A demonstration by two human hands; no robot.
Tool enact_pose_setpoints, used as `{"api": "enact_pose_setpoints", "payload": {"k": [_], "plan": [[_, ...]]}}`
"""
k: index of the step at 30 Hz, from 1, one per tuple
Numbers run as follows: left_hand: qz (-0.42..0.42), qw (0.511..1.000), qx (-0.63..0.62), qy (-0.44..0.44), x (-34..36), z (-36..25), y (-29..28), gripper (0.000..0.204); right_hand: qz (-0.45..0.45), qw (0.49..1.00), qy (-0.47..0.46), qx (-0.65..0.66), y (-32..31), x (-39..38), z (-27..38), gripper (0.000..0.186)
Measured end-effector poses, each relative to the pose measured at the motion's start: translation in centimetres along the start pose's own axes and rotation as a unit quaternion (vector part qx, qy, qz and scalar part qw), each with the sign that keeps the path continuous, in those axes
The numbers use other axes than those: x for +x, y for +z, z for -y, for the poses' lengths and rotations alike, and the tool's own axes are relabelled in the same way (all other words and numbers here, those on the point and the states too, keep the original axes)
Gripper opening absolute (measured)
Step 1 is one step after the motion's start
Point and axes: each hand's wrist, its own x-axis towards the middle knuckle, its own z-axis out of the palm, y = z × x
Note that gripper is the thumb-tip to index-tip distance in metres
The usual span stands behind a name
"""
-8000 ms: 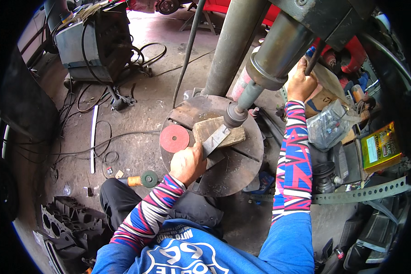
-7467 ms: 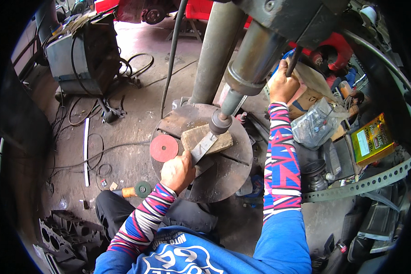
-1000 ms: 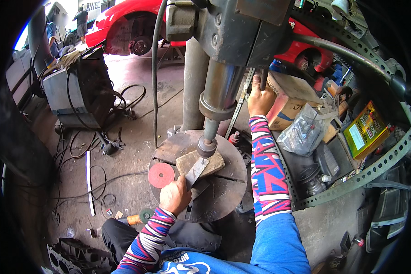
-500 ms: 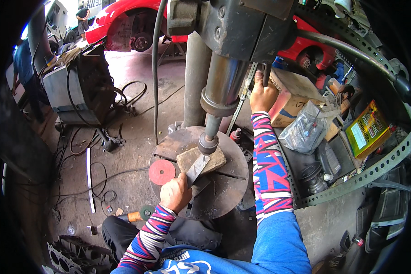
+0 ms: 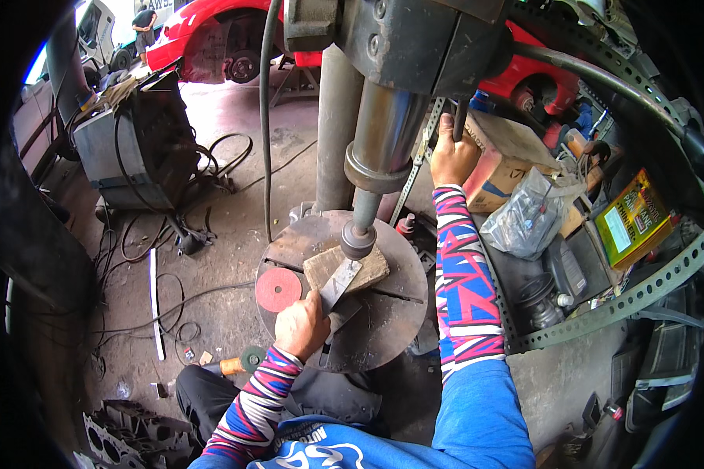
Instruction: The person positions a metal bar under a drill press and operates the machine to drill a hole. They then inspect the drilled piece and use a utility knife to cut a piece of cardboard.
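My left hand is closed around the near end of a flat metal strip. The strip's far part rests on a wooden block on the round drill press table. Over the strip's far end hangs the chuck of the drill press; any bit under it, and whether it touches the strip, I cannot make out. Up to the right, my right hand is wrapped round the dark feed handle. A red abrasive disc lies flat at the table's left side.
An angle grinder lies on the floor by my knee. A perforated metal rack at right holds a cardboard box and a plastic bag. Cables trail near a grey machine at left. A red car stands behind.
Both hands keep their grips, and the strip, block and chuck look nearly unchanged. A person in blue at the far left has gone out of view; the view has shifted slightly.
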Motion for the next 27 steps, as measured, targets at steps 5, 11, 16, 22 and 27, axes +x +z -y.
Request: {"api": "enact_pose_setpoints", "payload": {"k": [5,11,16,22,27], "plan": [[0.011,1.0,0.001,-0.018,-0.01,-0.44,-0.32,0.024,0.005,1.0,0.01,0.003,0.01,0.03,0.02,0.054],[0.022,1.0,-0.004,-0.019,0.07,-0.35,-0.39,0.025,-0.029,0.999,-0.023,0.037,0.3,-0.07,0.02,0.064],[0.023,0.999,-0.004,-0.024,0.09,-0.29,-0.34,0.025,-0.004,1.0,0.005,0.015,0.17,-0.04,-0.03,0.057],[0.023,0.999,-0.01,-0.023,0.08,-0.41,-0.51,0.025,-0.008,1.0,-0.006,0.018,0.12,0.04,-0.02,0.056],[0.024,0.999,-0.006,-0.025,0.1,-0.36,-0.42,0.024,0.006,1.0,0.009,0.004,0.01,0.06,0.05,0.056]]}}
